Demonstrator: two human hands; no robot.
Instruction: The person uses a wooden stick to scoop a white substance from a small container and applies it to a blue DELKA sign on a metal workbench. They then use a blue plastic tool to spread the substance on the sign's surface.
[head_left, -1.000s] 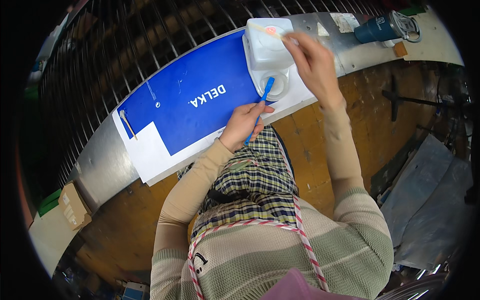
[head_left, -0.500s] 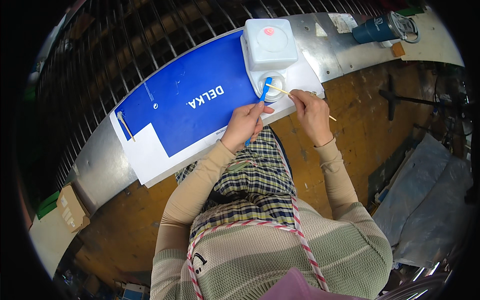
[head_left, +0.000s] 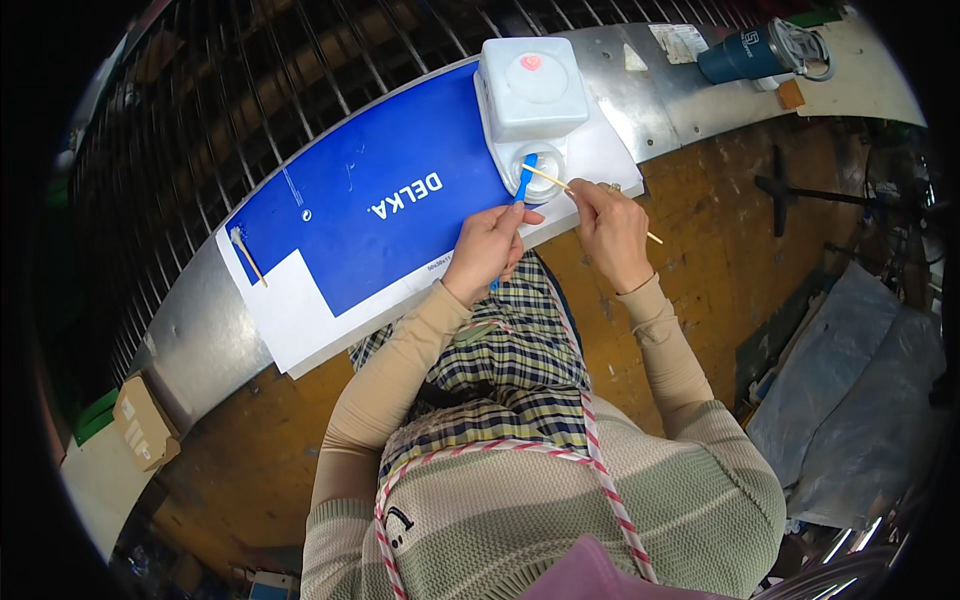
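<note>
Left hand closed around a blue tool; long axis runs away from the wearer, head up and slightly right, over a round cup. Right hand pinches a wooden stick, slanting from upper left to lower right; its tip overlaps the tool's head, contact unclear. White container just beyond the cup, pink spot on top. Left: blue sheet on the table, bold white lettering upside down. Far right: tilted mug, pale printed mark.
</note>
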